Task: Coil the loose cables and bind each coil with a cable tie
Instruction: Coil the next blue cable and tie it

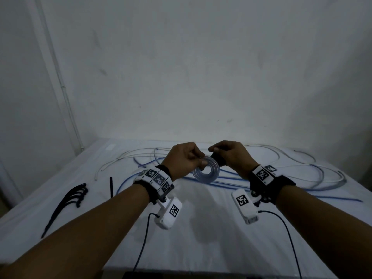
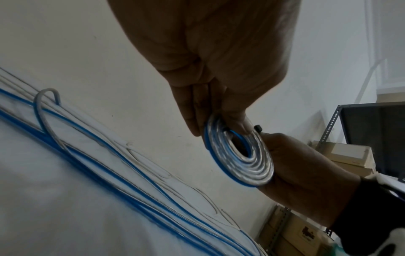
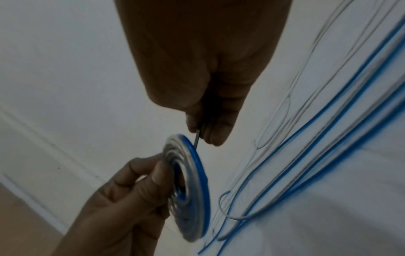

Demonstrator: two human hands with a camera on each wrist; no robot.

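A flat coil of clear and blue cable (image 1: 206,171) hangs above the white table between both hands. My left hand (image 1: 201,160) pinches the coil's upper left rim between thumb and fingers, and the left wrist view shows that pinch (image 2: 219,128) on the coil (image 2: 241,155). My right hand (image 1: 213,150) is at the coil's top right. In the right wrist view its fingers (image 3: 203,136) pinch a thin black cable tie (image 3: 198,140) that runs down to the coil's edge (image 3: 197,181). The tie's black head (image 2: 258,128) shows beside the coil.
A bunch of black cable ties (image 1: 74,195) lies at the table's left, with a single tie (image 1: 111,187) beside it. Loose blue cables (image 1: 141,174) and white cables (image 1: 302,170) sprawl across the far half of the table (image 1: 201,238). A wall stands behind.
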